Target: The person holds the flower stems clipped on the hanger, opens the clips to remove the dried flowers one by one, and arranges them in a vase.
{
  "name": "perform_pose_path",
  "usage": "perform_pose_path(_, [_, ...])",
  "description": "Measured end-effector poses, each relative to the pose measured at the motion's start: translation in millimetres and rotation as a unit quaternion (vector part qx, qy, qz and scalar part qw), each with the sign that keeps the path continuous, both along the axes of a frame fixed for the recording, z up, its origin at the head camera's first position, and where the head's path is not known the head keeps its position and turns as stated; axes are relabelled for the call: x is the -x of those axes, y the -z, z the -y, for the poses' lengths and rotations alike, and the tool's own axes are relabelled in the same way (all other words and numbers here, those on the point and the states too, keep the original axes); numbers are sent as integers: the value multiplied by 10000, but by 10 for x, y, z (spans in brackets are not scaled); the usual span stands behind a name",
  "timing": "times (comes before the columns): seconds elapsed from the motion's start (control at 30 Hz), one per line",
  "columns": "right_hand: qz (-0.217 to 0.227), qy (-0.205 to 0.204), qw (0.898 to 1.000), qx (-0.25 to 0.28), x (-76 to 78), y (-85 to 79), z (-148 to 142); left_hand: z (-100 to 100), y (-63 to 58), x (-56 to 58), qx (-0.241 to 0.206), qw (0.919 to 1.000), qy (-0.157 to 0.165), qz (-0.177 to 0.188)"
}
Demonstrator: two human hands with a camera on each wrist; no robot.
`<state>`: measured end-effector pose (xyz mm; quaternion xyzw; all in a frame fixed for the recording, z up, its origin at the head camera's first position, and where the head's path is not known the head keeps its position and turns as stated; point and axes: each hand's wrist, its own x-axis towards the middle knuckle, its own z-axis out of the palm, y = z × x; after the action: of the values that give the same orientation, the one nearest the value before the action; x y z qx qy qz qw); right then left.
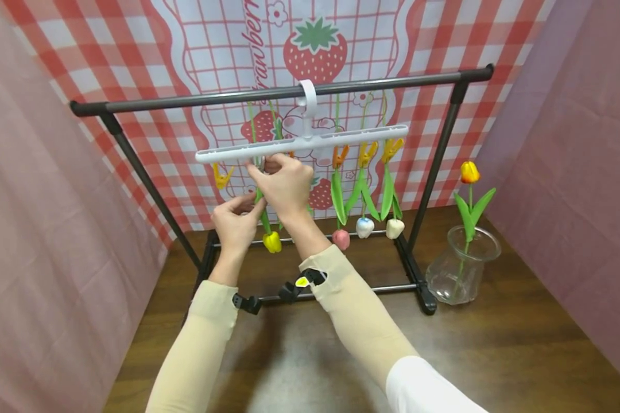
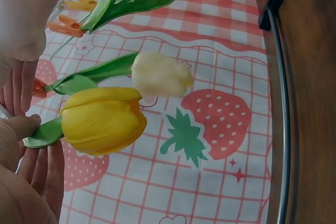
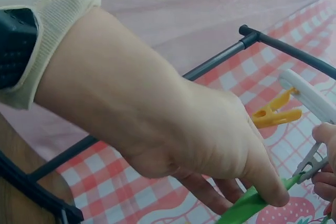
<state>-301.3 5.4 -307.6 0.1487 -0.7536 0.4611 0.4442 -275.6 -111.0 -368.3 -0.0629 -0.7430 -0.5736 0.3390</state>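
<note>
A white clip hanger (image 1: 359,136) hangs from a dark rail. Below its left half, my left hand (image 1: 235,222) pinches the green leaf and stem of a yellow tulip (image 1: 271,242), whose bloom points down. My right hand (image 1: 289,184) is just above, right under the hanger bar, and pinches a grey clip (image 3: 312,162). In the right wrist view, the tulip's stem end meets the tip of this clip; whether it is clamped I cannot tell. A cream tulip (image 2: 160,73) hangs beside the yellow one, partly hidden by my right hand in the head view.
A yellow-orange clip (image 1: 221,176) hangs bare at the hanger's left end. On the right, a pink tulip (image 1: 341,240), a blue-white tulip (image 1: 364,227) and another cream tulip (image 1: 395,229) hang upside down. A glass vase (image 1: 444,281) with an orange-yellow tulip (image 1: 469,172) stands right of the rack.
</note>
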Motion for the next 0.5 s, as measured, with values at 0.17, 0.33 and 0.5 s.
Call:
perform_pose_path(0.17, [7, 38, 9999, -113, -9, -34, -50, -35, 3, 22, -80, 9999, -19, -77])
perform_pose_path(0.33, [35, 109, 9998, -183, -26, -67, -68, -33, 40, 19, 66, 10000, 5, -15])
perform_pose_path(0.5, [-26, 25, 9997, -255, -60, -97, -12, 134, 130, -77, 336, 9992, -195, 128])
